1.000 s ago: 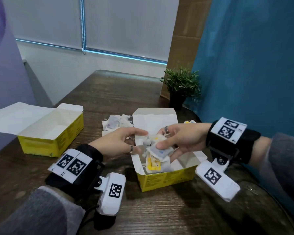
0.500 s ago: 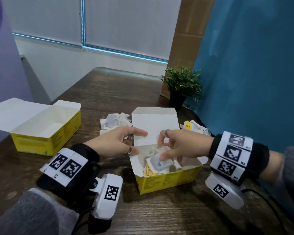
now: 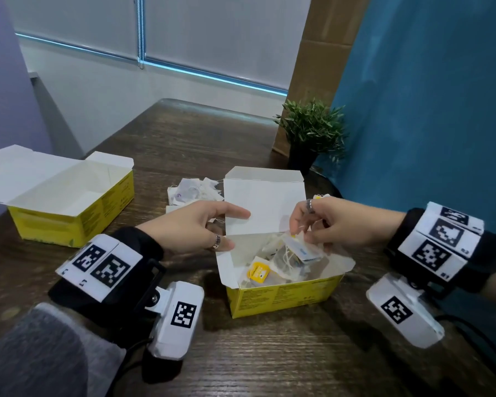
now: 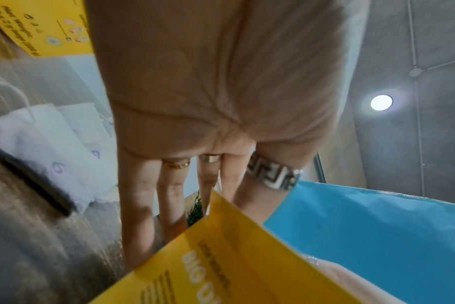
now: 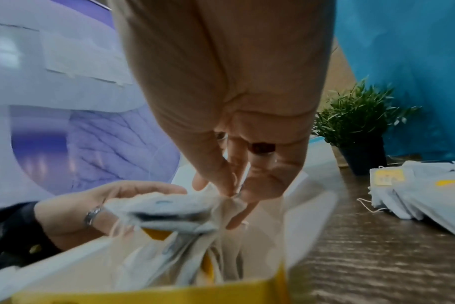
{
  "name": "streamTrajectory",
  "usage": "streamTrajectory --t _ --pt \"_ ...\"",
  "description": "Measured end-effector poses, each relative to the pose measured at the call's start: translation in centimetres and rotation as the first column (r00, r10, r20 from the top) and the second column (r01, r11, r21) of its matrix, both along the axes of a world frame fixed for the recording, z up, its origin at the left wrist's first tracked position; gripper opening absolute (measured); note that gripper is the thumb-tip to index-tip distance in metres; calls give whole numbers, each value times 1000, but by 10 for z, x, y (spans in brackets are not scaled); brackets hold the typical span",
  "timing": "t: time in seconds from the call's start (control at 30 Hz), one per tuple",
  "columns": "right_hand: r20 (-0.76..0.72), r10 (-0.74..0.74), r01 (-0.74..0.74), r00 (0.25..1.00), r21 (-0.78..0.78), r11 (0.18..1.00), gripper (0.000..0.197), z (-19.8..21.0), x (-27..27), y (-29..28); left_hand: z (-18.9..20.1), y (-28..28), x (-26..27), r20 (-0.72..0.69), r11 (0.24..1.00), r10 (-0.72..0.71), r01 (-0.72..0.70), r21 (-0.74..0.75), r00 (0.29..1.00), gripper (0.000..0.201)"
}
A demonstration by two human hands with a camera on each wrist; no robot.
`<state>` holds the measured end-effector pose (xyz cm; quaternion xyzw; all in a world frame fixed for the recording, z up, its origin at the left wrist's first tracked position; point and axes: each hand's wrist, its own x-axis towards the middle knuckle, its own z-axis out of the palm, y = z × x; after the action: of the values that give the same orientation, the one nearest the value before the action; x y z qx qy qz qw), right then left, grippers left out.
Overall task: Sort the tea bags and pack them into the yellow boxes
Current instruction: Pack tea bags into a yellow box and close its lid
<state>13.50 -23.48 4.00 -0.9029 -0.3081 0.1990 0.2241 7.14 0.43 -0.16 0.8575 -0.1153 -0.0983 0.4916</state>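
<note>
Two yellow boxes stand open on one table [image 3: 184,144]: one at the left of the frame [image 3: 69,222], one at lower centre [image 3: 284,296]. Two loose heaps of tea bags lie on the wood, one above centre [image 3: 195,190], one at the right edge of the right wrist view [image 5: 416,191]. The bags inside the centre box are too jumbled to count. One potted plant [image 3: 309,133], two hands [image 3: 189,227] [image 3: 335,222].

Left hand [image 3: 195,227] flat, fingers [image 4: 140,207] straight. Right hand [image 3: 335,224] fingers [image 5: 260,185] curled, pinching.
</note>
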Motion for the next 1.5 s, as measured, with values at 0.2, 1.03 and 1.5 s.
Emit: streamTrajectory --t 0.2,1.03,1.5 --pt "-219 10 57 976 300 952 31 5 5 -2 1 -1 -1 -4 1000 12 -12 -5 1000 53" --pt "356 132 43 925 -444 895 11 -16 -14 14 -1 0 1 -5 1000 11 -11 -1 1000 52" --pt "196 110 9 974 -526 851 23 -3 -10 13 0 0 1 -5 1000 -2 2 -13 1000 53"
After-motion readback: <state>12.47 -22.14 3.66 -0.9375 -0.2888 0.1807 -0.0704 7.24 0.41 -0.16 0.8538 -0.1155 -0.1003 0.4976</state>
